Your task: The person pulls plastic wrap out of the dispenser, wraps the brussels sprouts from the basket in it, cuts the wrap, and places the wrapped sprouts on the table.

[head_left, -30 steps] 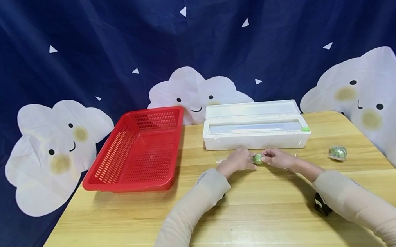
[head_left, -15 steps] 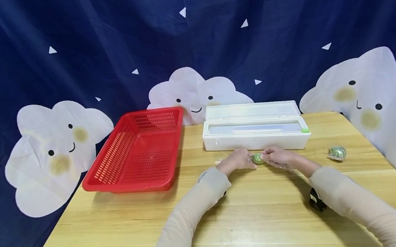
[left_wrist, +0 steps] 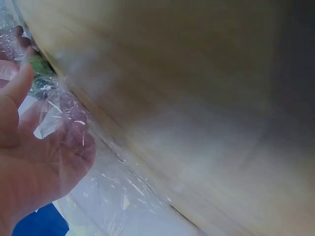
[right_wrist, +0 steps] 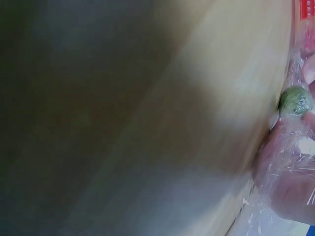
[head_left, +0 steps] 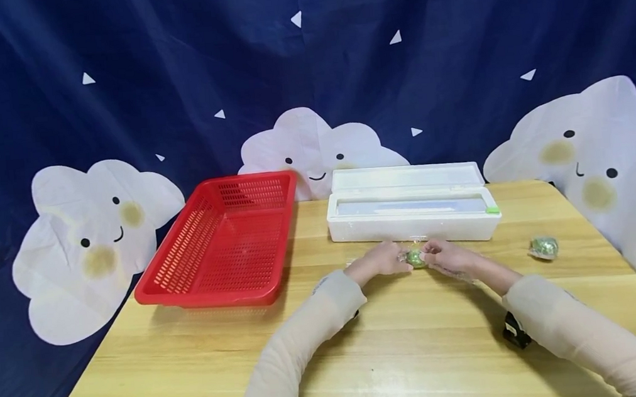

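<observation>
A small round green fruit or vegetable (head_left: 415,258), its exact kind unclear, lies on the table between my two hands. Clear cling film (left_wrist: 123,199) surrounds it and drapes over my fingers. My left hand (head_left: 381,260) pinches the film on the left side of the green piece. From the right, my right hand (head_left: 447,256) pinches the film close against it. In the right wrist view, the green piece (right_wrist: 295,101) shows at the edge with crinkled film (right_wrist: 290,147) covering part of the hand. Some fingertips are hidden.
Behind the hands stands a long white cling film box (head_left: 411,225) with its lid up and a green slider at its right end. A red perforated basket (head_left: 277,284) is at left. Another film-wrapped green piece (head_left: 543,247) lies at right on the wooden table (head_left: 411,354).
Both hands stay in about the same place around the green piece. The right fingers have shifted slightly and gathered the film closer, and some film now stands up behind it.
</observation>
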The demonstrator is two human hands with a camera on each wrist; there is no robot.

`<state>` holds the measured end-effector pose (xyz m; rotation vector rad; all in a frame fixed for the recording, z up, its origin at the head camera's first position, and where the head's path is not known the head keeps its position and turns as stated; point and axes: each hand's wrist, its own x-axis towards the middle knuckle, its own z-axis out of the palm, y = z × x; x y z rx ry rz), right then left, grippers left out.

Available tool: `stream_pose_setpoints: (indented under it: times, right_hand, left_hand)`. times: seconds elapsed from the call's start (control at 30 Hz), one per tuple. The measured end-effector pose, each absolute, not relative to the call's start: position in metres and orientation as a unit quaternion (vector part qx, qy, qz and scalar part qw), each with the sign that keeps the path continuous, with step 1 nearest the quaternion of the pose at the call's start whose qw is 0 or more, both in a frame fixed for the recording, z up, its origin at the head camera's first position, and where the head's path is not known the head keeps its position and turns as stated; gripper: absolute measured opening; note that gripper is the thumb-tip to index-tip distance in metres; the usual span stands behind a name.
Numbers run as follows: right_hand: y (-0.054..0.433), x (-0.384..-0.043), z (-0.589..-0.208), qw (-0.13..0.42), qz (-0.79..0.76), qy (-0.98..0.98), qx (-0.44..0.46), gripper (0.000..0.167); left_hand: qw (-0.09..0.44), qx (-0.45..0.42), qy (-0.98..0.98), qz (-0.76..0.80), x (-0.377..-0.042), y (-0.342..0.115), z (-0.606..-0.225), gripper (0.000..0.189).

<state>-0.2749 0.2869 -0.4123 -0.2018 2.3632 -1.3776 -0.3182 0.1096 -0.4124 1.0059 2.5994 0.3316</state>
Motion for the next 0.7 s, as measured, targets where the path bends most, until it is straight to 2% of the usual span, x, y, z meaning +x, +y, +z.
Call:
stream_pose_setpoints:
  times: [0.23, 0.4, 0.6, 0.7]
  right_hand:
    - [0.284, -0.262, -0.410, 0.222, -0.492, 0.836, -0.095, 0.017]
    - [0.284, -0.256, -0.405, 0.233, -0.435, 0.866, -0.086, 0.027]
    - [0.280, -0.253, -0.405, 0.216, -0.385, 0.892, -0.095, 0.032]
    - [0.278, -0.256, -0.406, 0.194, -0.358, 0.906, -0.120, 0.034]
  left_hand:
    - [0.147, 0.384, 0.907, 0.095, -0.306, 0.103, -0.412, 0.052]
    - [0.133, 0.404, 0.898, 0.111, -0.300, 0.097, -0.409, 0.058]
    - [0.157, 0.442, 0.873, 0.132, -0.297, 0.089, -0.407, 0.056]
    - [0.153, 0.450, 0.872, 0.121, -0.295, 0.086, -0.406, 0.053]
